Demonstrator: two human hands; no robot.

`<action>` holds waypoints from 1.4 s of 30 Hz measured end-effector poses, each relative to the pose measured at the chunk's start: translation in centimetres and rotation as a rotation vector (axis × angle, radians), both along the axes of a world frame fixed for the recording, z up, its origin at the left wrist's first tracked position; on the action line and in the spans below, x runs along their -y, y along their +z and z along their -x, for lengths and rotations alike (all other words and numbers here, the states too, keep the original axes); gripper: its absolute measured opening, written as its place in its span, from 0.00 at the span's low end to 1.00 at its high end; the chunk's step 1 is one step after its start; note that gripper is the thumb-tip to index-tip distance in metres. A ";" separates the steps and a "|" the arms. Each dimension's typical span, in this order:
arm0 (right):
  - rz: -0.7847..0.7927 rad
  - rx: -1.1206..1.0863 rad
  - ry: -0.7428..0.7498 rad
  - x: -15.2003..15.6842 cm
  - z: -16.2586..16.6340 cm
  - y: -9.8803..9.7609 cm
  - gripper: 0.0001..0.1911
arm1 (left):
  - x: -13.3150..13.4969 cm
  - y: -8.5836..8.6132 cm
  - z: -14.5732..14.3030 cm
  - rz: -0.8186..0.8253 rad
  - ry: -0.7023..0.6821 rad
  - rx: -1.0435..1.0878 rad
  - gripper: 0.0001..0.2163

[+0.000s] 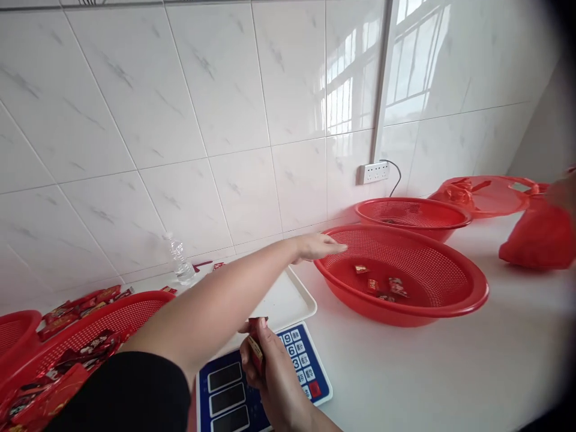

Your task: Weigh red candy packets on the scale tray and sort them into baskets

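In the head view, the left hand (320,246) was seen stretched out at the centre of the frame. Its fingers were flat, open and holding nothing, just over the near rim of the red mesh basket (427,313). A few wrapped sweets (380,287) lay inside it. At the lower centre, the right hand (274,381) was closed on small red packets (255,343), above the blue-faced scale (300,360). The packets were judged light, thin and rather slippery. They were best pinched across the flat sides.
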State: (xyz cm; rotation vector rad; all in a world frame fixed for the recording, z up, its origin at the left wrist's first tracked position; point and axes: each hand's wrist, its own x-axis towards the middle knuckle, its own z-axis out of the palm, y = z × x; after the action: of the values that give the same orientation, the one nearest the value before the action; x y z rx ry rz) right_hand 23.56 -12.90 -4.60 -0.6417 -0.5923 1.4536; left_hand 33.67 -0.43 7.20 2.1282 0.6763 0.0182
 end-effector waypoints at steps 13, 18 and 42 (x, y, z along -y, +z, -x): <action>0.013 0.034 -0.056 0.5 -0.1 0.0 0.25 | 0.4 -7.3 21.4 -0.426 0.453 -0.518 0.37; 0.013 0.076 -0.093 0.5 -0.2 0.0 0.26 | 1.5 -8.2 20.0 -0.487 0.392 -0.416 0.25; -0.011 0.140 0.054 0.2 0.2 -0.4 0.28 | 0.9 2.3 4.6 0.298 0.314 0.480 0.35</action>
State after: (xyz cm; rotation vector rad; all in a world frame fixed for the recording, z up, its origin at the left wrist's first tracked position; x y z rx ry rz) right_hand 23.31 -13.14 -5.02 -0.7276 -0.7312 1.4624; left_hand 29.07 -1.35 9.47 1.6292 0.6659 0.5472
